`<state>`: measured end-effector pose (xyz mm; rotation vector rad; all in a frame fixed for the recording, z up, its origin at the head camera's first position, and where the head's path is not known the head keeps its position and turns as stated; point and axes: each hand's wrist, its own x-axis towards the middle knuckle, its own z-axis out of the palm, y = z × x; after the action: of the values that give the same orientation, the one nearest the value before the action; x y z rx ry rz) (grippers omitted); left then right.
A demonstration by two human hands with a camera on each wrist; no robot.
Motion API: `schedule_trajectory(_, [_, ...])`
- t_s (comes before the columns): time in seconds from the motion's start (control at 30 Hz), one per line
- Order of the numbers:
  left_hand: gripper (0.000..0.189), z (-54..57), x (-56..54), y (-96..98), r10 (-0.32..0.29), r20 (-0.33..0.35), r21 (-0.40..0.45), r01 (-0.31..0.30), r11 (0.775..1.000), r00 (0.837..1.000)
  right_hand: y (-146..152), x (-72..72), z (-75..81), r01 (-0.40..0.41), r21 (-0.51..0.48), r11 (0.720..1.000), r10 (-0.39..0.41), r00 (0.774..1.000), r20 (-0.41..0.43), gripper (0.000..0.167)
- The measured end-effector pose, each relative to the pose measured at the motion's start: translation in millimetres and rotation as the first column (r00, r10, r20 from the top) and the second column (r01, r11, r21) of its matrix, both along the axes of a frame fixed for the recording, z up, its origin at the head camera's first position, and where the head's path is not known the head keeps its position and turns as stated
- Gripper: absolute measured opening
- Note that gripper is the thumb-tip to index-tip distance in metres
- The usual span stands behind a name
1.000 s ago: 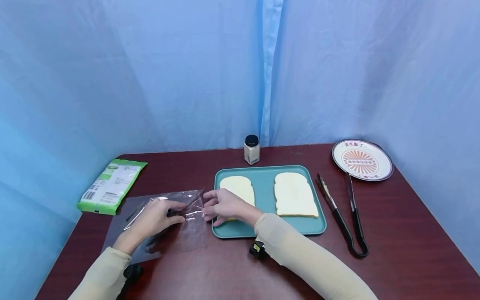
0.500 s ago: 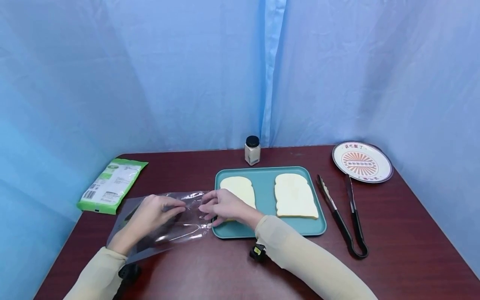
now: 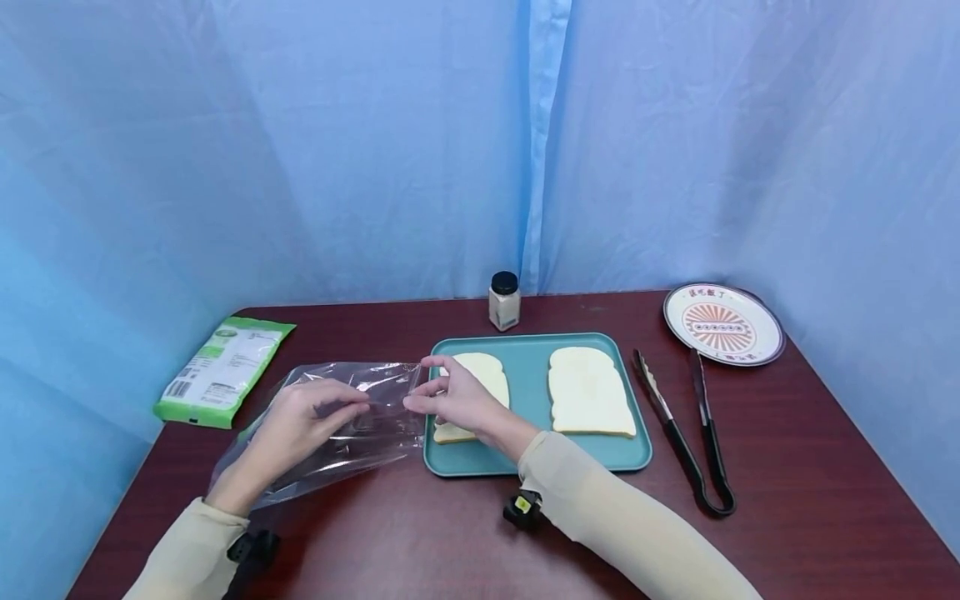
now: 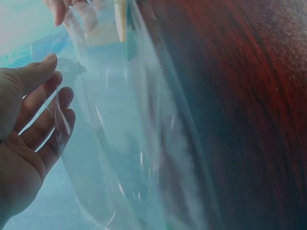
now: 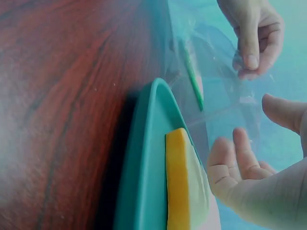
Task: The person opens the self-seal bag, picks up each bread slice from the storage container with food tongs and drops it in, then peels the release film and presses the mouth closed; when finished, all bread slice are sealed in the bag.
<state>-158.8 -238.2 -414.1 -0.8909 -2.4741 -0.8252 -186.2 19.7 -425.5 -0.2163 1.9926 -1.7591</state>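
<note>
A clear plastic bag (image 3: pixel 352 446) is lifted off the table at the left, its open end toward the tray. My left hand (image 3: pixel 296 425) pinches its upper film between thumb and forefinger; in the left wrist view the other fingers (image 4: pixel 66 123) show behind the film. At the bag's right end is my right hand (image 3: pixel 465 400), thumb and fingers spread apart, touching the bag's edge. Beneath the right hand, one bread slice (image 3: pixel 487 375) lies on a teal tray (image 3: pixel 528 392), partly covered. A second bread slice (image 3: pixel 591 392) lies on the tray's right half.
A green and white packet (image 3: pixel 225 372) lies at the table's left edge. Behind the tray stands a small black-lidded jar (image 3: pixel 504 302). Black-handled tongs (image 3: pixel 693 458) lie spread to the right, near a patterned plate (image 3: pixel 723 325). Blue curtains (image 3: pixel 375 167) surround the table.
The bag has risen from lying flat and its mouth has spread. My right hand has shifted up slightly, with forefinger and thumb farther apart. The left hand has stayed nearly in place.
</note>
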Motion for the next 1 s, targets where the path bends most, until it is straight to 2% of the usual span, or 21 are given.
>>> schedule_trajectory(0.1, [0.026, 3.0, 0.4, -0.6, -0.002, -0.001, 0.033, 0.002, 0.999, 1.0, -1, 1.4, 1.1, -0.005, -0.05, 0.999, 0.006, 1.0, 0.027, 0.085])
schedule_trajectory(0.17, [0.026, 6.0, 0.7, -1.2, -0.009, 0.001, 0.046, 0.009, 0.999, 1.0, -2, 1.3, 1.3, -0.008, -0.064, 0.998, 0.01, 0.999, 0.036, 0.088])
schedule_trajectory(0.23, [0.027, 10.2, 0.6, -2.1, -0.018, -0.005, 0.047, 0.018, 0.999, 1.0, -4, 0.7, 0.7, -0.014, -0.057, 0.998, 0.016, 0.999, 0.037, 0.08])
schedule_trajectory(0.37, [0.027, 22.1, 0.3, -4.9, -0.036, -0.013, 0.037, 0.036, 0.999, 0.999, -7, -0.7, -2.3, -0.027, -0.018, 0.999, 0.027, 1.0, 0.005, 0.043])
schedule_trajectory(0.47, [0.026, 30.9, 1.3, -8.1, -0.036, 0.015, 0.028, 0.035, 0.999, 0.999, -9, 0.0, -4.8, -0.026, -0.047, 0.999, 0.026, 1.0, 0.011, 0.026])
schedule_trajectory(0.57, [0.026, 36.7, 3.5, -10.7, -0.021, 0.05, 0.017, 0.02, 1.0, 0.999, -9, 1.1, -6.4, -0.016, -0.115, 0.993, 0.023, 0.998, 0.06, 0.025])
schedule_trajectory(0.7, [0.025, 41.0, 6.4, -11.8, -0.033, 0.082, 0.027, 0.031, 0.999, 0.996, -5, 0.9, -7.0, -0.003, -0.18, 0.984, 0.023, 0.994, 0.109, 0.025])
schedule_trajectory(0.87, [0.027, 45.9, 8.5, -11.2, -0.11, 0.12, 0.071, 0.102, 0.992, 0.987, 2, -0.9, -2.3, -0.015, -0.181, 0.983, 0.032, 0.995, 0.092, 0.023])
schedule_trajectory(1.0, [0.028, 49.7, 9.5, -10.3, -0.146, 0.153, 0.092, 0.133, 0.987, 0.977, 8, -3.2, 3.8, -0.039, -0.163, 0.986, 0.049, 0.997, 0.059, 0.024])
